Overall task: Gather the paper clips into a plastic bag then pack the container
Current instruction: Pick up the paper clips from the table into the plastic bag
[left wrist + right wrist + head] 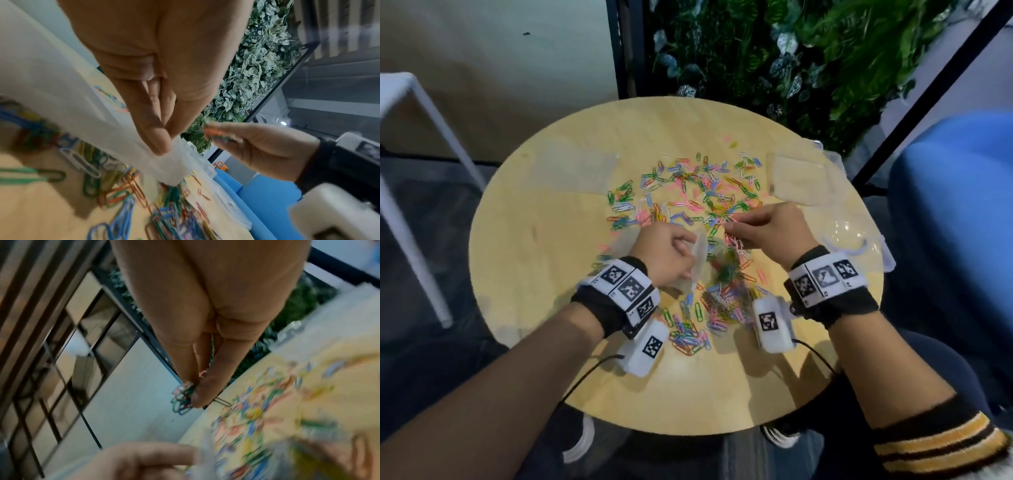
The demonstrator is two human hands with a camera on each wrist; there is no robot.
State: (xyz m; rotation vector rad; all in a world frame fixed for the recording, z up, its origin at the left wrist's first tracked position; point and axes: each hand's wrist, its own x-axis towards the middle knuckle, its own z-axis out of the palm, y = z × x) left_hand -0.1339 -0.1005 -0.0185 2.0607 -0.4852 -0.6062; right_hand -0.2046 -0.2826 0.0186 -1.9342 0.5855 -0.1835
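Coloured paper clips (688, 192) lie scattered over the middle of a round wooden table (544, 240). My left hand (671, 253) pinches the rim of a clear plastic bag (700, 263), which holds some clips near the table's centre. In the left wrist view the bag (82, 113) hangs from my fingertips (160, 142). Just right of the bag, my right hand (767, 229) pinches a bunch of clips (736, 243). The right wrist view shows that bunch (183, 397) dangling from my fingers (201, 389).
A clear plastic container (859, 236) with its lid lies at the table's right edge. Flat empty plastic bags lie at the back left (578, 168) and back right (798, 178). A blue seat (955, 212) stands right, a white frame (410, 137) left, plants (808, 61) behind.
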